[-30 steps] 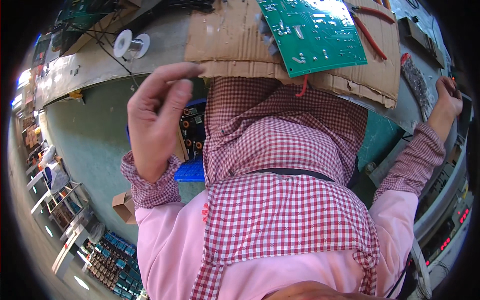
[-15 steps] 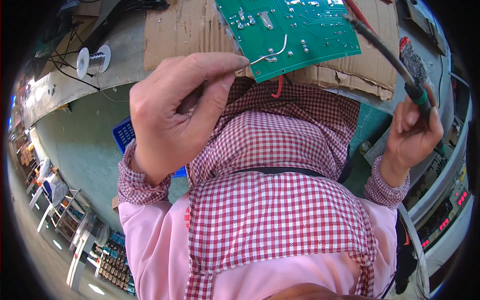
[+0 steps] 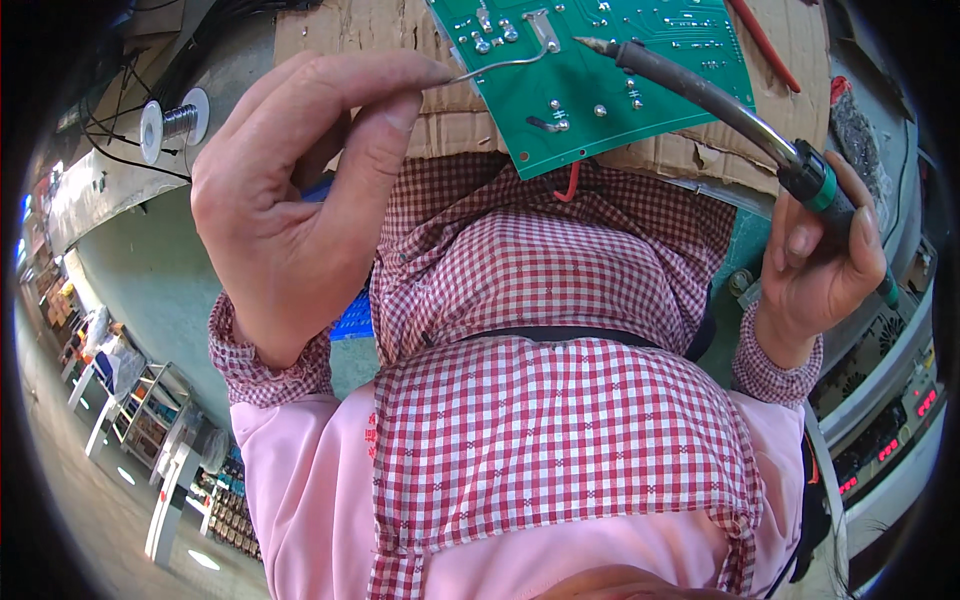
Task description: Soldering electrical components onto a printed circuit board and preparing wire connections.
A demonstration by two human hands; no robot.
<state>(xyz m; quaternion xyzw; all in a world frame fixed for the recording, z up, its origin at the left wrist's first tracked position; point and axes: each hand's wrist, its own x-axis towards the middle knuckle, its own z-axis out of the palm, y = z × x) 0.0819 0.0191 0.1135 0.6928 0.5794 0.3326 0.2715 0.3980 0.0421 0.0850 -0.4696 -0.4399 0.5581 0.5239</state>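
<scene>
Pinched between thumb and forefinger of my left hand (image 3: 300, 190) is a thin length of solder wire (image 3: 505, 64). Its free end reaches a shiny solder pad near the far left part of a green circuit board (image 3: 590, 130). My right hand (image 3: 815, 255) grips a soldering iron (image 3: 690, 88) by its dark handle with a green ring. The iron's pointed tip hangs over the board, a little right of the wire's end and seemingly apart from it. A short red wire (image 3: 567, 184) sticks out under the board's near edge.
Cardboard (image 3: 450, 135) lies under the board on the bench. A spool of solder wire (image 3: 175, 125) stands at the left, near black cables. A red cable (image 3: 768, 48) crosses the cardboard at the right. Equipment with red lit displays (image 3: 888, 450) stands at the far right.
The soldering iron has swung left and down over the board, its tip nearing the pad. My left hand has moved left, and the wire's end now reaches a pad farther up the board.
</scene>
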